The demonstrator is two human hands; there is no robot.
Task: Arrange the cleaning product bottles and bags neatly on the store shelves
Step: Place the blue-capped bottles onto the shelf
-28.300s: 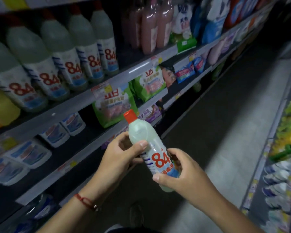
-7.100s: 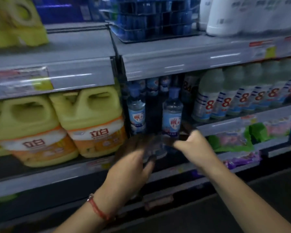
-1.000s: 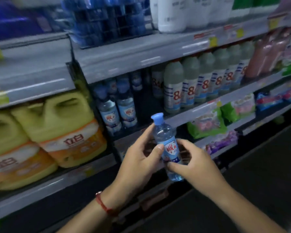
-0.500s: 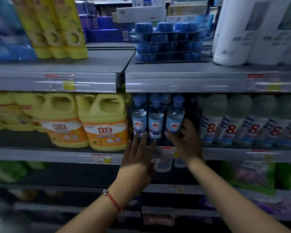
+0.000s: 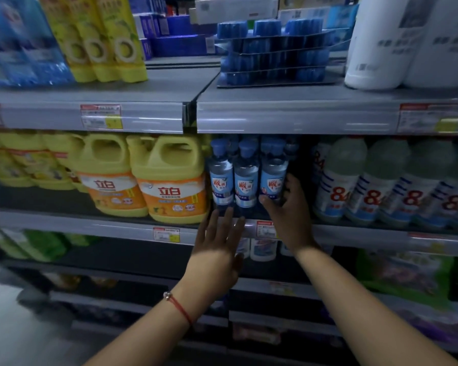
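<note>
— Grey shelf [image 5: 143,228], middle tier: contents?
— Yellow jugs [image 5: 169,180], then three blue-capped bottles [image 5: 246,180] upright at the front edge.
— Hands?
— Right hand [image 5: 288,215] curled round the rightmost bottle; left hand [image 5: 217,249] flat, fingers spread, just below the bottles.

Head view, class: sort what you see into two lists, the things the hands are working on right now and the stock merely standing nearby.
In hand:
right hand, gripping the rightmost blue-capped bottle
left hand, open below the other blue-capped bottles

Standing by:
yellow jugs
84 bottles
blue stacked packs
white rolls
green bags
</note>
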